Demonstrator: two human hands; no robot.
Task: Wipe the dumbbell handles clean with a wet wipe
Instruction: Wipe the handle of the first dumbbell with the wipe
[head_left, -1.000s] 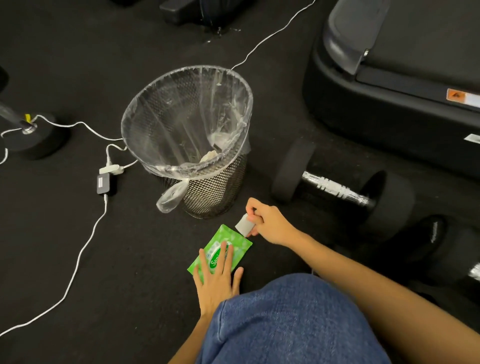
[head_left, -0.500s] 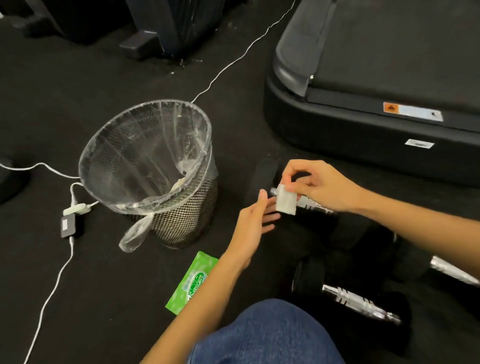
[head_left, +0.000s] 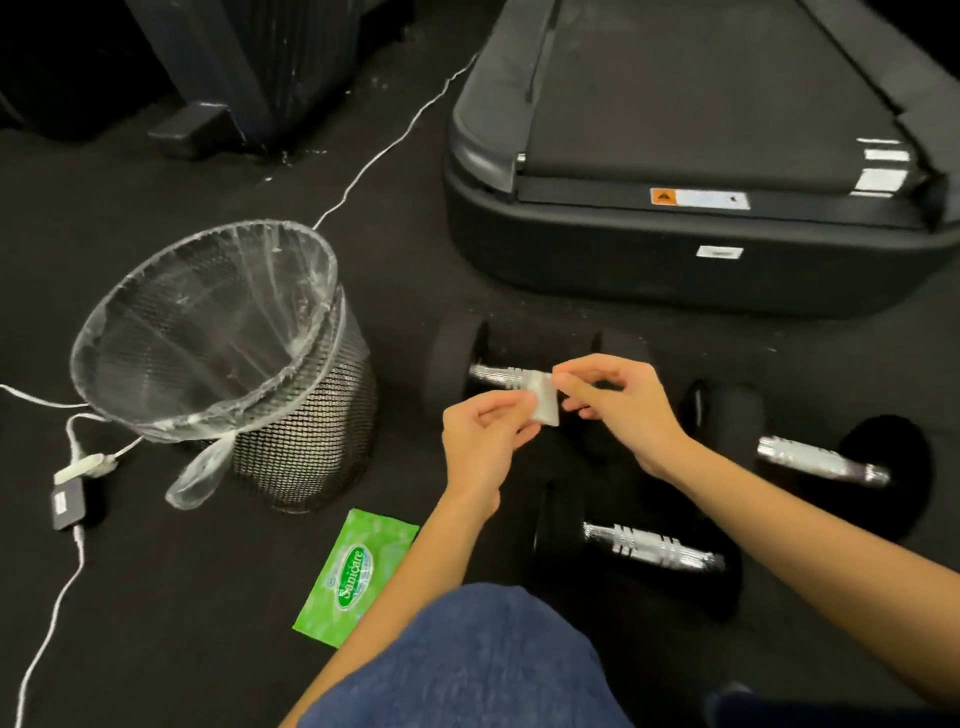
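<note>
Left hand: the left hand (head_left: 480, 434) is pinching the left edge of the folded wet wipe (head_left: 543, 400) between thumb and fingertips, the other fingers curled in.
Right hand: the right hand (head_left: 618, 402) is gripping the wipe's right edge the same way; both hands are holding it in the air above the floor (head_left: 171, 597), just in front of the far dumbbell.
Waste bin: the mesh waste bin (head_left: 306, 447), lined with a clear bag, is standing toward the floor's left side, with a white cable and adapter (head_left: 70, 501) lying beside it.
Wipe packet: the green Sanicare packet (head_left: 356, 574) is lying flat near the floor's near edge, just left of the left forearm.
Wet wipe handling: it is looking thin, limp and very light, likely damp and clingy; taking opposite edges and pulling apart seems the way to unfold it.
Far dumbbell: the far dumbbell handle (head_left: 496, 375) is showing chrome and ribbed, partly hidden behind the wipe.
Near dumbbell: the near dumbbell handle (head_left: 652, 548) is lying below the right forearm.
Right dumbbell: the right dumbbell handle (head_left: 821, 462) is lying toward the floor's right edge.
Dumbbell handling: they are probably heavy and rigid, apt to roll; wrapping the wipe round the bar seems best.
Treadmill: the treadmill (head_left: 675, 260) is sitting at the far right.
</note>
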